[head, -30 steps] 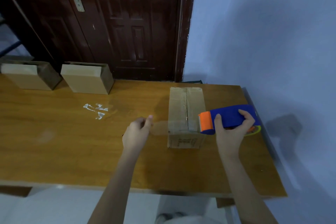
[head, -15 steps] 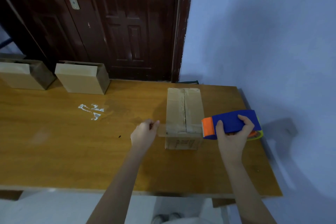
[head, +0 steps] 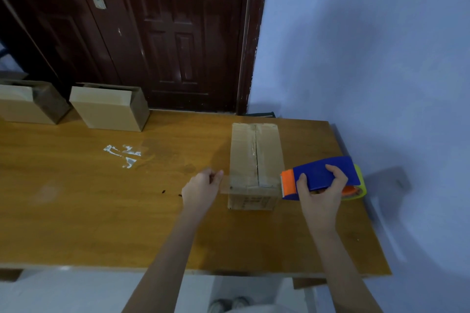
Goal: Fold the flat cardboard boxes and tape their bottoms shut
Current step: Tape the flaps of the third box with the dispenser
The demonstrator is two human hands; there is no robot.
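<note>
A folded cardboard box (head: 255, 160) stands on the wooden worktop (head: 76, 211), right of its middle, with its two closed flaps facing up and the seam between them running away from the person. A strip of clear tape (head: 225, 184) stretches across the near end of those flaps, from side to side. The left hand (head: 202, 189) pinches the free end of the tape just beside the box's left edge, fingers closed tight on it. The right hand (head: 321, 194) is wrapped around a blue tape dispenser (head: 323, 176) with an orange front, held just off the box's right edge; a yellow-green roll shows at its back. Whether the tape already touches the cardboard along its whole run cannot be told.

Farther left on the worktop lies a patch of crumpled clear tape scraps (head: 123, 154). At the far left edge two more boxes (head: 109, 109) stand side by side, apart from each other, open ends up. Behind them is a dark red door (head: 165, 33), and a pale blue wall (head: 368, 58) runs along the right.
</note>
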